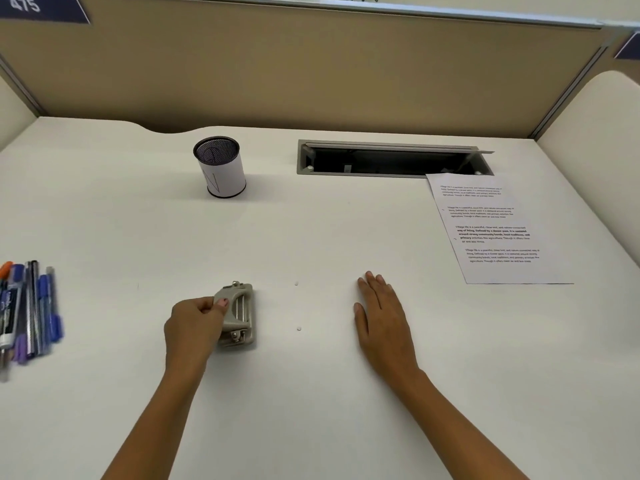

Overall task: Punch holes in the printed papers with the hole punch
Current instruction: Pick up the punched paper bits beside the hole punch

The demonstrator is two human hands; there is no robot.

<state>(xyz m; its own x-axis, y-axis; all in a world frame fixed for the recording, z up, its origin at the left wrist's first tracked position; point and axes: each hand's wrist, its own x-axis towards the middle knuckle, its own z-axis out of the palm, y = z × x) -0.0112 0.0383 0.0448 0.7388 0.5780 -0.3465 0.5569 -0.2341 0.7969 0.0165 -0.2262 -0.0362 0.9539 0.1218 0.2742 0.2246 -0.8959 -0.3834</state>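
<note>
A person stands or sits at a white desk [311, 410], both bare forearms reaching forward from the near edge. The left hand [194, 323] is nearest the work: its fingers and thumb are curled round the left side of a small grey metal hole punch [239, 313], which rests on the desk with its long axis running away from the person. The right hand [381, 313] lies palm down on the desk at about the same depth, fingers straight and close together, holding nothing. Between the two hands lie two tiny white paper dots [299, 328], loose on the surface. At the far left edge of the view a bundle of pens [31, 306] lies side by side, somewhat blurred. Further back and to the right, beyond the right hand's fingertips and well apart from the punch, lies the printed paper [495, 230]: a white sheet with four blocks of text, its long axis running away from the person and tilted a little. Its left long edge faces the hands; there are faint marks along that edge, too small to tell whether they are holes. The right hand is plainly the nearer one to the sheet, so it looks best placed to draw the paper over while the left brings the punch to meet that edge. Further back stand a mesh pen cup [220, 168] and an open cable hatch [391, 159], with a tan partition [311, 71] behind.
</note>
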